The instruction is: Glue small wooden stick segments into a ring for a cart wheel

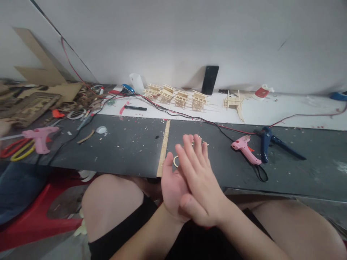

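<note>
My left hand (173, 189) is palm up above the table's front edge, fingers stretched out. Across its palm lies my right hand (202, 180), palm down, its fingers extended and nearly aligned with those of the left. The two palms touch; whatever may be between them is hidden. Just beyond the left thumb, a small pale ring (175, 161) shows partly on the dark table (130, 144). A few small light pieces are partly hidden behind the fingertips.
Pink glue guns lie right (246, 150) and left (41, 138), near a blue tool (266, 143) and scissors (24, 150). Small wooden carts (181, 97), a wooden model (233, 102) and a phone (210, 80) stand behind. Cables cross the table. Part of another person's hand shows far left.
</note>
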Motion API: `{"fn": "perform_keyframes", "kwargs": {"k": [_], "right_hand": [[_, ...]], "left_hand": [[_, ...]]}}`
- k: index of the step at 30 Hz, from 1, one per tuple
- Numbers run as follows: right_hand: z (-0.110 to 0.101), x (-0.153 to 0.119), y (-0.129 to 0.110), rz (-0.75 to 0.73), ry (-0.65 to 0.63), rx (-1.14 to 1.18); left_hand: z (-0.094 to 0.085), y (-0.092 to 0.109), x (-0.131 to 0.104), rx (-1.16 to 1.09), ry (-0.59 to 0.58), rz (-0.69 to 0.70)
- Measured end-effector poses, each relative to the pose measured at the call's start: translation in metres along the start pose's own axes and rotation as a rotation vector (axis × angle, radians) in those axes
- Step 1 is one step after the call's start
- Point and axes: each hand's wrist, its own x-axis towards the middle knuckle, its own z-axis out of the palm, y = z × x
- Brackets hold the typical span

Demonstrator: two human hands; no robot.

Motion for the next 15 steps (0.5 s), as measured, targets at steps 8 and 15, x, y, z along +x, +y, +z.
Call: {"fn": "perform_keyframes", "kwargs": {"k": [8, 15], "right_hand": [[-0.01, 0.029, -0.011, -0.141, -0.112, 0.009], [-0.022, 0.022, 0.03, -0.078, -0.185, -0.075]], "left_hand": [[0.015, -0.061, 0.012, -0.072, 0.161, 0.392], [-0.019, 0.003, 0.004, -0.156, -0.092, -0.185]]}}
